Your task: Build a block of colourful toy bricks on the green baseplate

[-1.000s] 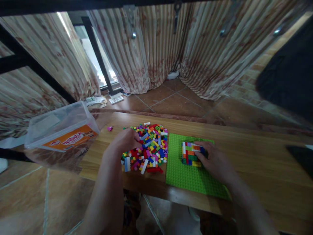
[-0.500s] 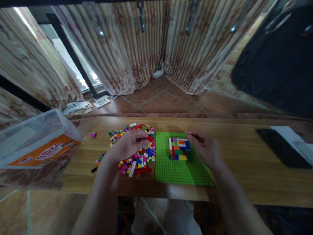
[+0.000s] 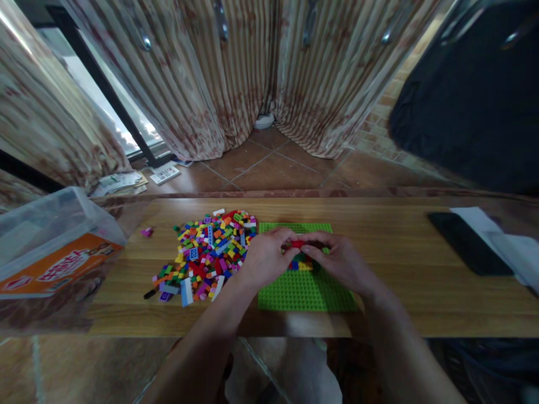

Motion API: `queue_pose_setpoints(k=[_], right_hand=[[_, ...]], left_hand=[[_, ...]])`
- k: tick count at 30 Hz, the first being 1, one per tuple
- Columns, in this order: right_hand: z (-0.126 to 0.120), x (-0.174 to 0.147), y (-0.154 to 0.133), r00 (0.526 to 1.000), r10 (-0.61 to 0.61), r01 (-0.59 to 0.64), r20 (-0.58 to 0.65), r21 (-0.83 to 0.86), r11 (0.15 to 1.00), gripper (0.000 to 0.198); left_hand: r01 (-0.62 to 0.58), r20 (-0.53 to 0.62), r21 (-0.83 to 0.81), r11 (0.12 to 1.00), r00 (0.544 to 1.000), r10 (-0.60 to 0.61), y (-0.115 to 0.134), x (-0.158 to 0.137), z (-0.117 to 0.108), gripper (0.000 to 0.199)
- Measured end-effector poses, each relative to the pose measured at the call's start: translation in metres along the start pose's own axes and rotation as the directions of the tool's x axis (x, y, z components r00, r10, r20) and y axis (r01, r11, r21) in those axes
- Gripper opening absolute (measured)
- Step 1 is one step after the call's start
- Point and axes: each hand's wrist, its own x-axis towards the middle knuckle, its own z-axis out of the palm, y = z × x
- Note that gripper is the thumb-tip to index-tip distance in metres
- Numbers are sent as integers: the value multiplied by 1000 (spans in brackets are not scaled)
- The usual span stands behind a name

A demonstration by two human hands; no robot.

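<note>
Both hands meet over the green baseplate (image 3: 307, 294). A red toy brick (image 3: 297, 244) is pinched between the fingertips of my left hand (image 3: 269, 255) and my right hand (image 3: 340, 261). Just beneath lies the block of multicoloured bricks (image 3: 304, 266) on the plate; the fingers hide most of it, and only its near edge shows, with yellow and blue bricks. Whether the red brick touches that block I cannot tell. To the left of my left hand spreads a pile of loose bricks (image 3: 210, 252) in many colours.
A clear plastic box (image 3: 101, 219) with an orange label stands at the table's left end. One pink brick (image 3: 147, 232) lies apart near it. On the right are a dark flat object (image 3: 467, 244) and white paper (image 3: 475, 219) on the wooden table (image 3: 400, 224).
My left hand has moved right from the loose pile to the baseplate with the red brick. My right hand has closed in to meet it. The view has shifted slightly.
</note>
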Motion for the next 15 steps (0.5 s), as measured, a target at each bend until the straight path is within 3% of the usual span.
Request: queue_pose_setpoints(k=[7,12,15], right_hand=[[-10,-2,3,1000,22,-22,2,-31,999,21],[-22,-2,15,991,6,-37,-133,-235,971,18],[-23,-2,18,995,-24,-5,-98,-283,959,14]], left_hand=[[-48,6,-3,999,999,48,2,2,7,19],[28,-47,37,999,999,-27,-5,4,3,25],[58,-34,91,994,998,-55,-8,5,0,23]])
